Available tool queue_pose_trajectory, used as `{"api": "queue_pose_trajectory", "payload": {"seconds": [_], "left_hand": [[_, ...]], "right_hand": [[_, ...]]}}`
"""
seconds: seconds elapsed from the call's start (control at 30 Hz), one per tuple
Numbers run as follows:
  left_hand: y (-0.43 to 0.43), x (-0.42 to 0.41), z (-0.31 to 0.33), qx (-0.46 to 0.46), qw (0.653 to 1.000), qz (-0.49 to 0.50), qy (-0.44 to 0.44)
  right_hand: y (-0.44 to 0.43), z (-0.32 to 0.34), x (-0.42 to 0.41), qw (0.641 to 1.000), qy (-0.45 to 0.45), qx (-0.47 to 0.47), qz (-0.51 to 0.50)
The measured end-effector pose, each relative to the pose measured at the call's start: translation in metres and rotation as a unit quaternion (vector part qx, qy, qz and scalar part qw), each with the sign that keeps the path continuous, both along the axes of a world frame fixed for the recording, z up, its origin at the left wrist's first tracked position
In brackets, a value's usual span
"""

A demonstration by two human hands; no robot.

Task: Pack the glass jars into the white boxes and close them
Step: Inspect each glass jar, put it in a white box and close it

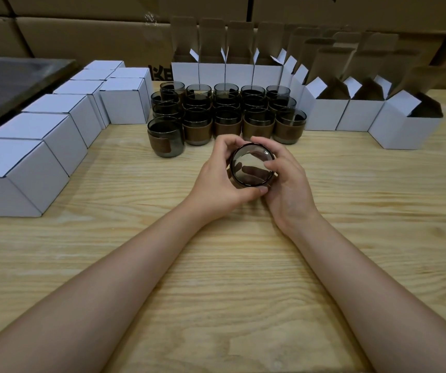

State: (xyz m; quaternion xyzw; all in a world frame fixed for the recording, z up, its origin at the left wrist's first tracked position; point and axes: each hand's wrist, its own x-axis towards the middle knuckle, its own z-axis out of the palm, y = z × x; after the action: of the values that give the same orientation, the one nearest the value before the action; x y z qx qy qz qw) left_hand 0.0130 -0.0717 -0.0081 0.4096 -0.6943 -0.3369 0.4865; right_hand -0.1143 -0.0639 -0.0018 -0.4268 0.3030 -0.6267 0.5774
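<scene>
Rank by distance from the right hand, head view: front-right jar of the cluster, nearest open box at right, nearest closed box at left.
1. Front-right jar, just beyond the right hand, which grips a tilted jar.
2. Open box, far right.
3. Closed box, far left.

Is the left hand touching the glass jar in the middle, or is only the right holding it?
Touching. The head view shows the left hand's thumb and fingers curled against the glass jar's rim; the right hand grips its other side.
</scene>
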Motion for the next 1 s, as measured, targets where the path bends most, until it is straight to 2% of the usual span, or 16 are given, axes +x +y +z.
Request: {"api": "queue_pose_trajectory", "payload": {"seconds": [0.2,0.53,1.0], "left_hand": [[0.0010,0.0013,0.0004,-0.035,0.999,0.011,-0.025],[0.0039,-0.0001,0.0026,-0.077,0.996,0.024,-0.036],[0.0045,0.0021,0.0050,-0.028,0.999,0.013,0.011]], "right_hand": [[-0.0008,-0.0017,-0.0003,1.000,-0.001,0.006,-0.008],[-0.0005,-0.0008,0.0046,0.990,0.016,0.105,-0.089],[0.0051,0.0004,0.0056,0.990,0.095,0.024,-0.105]]}}
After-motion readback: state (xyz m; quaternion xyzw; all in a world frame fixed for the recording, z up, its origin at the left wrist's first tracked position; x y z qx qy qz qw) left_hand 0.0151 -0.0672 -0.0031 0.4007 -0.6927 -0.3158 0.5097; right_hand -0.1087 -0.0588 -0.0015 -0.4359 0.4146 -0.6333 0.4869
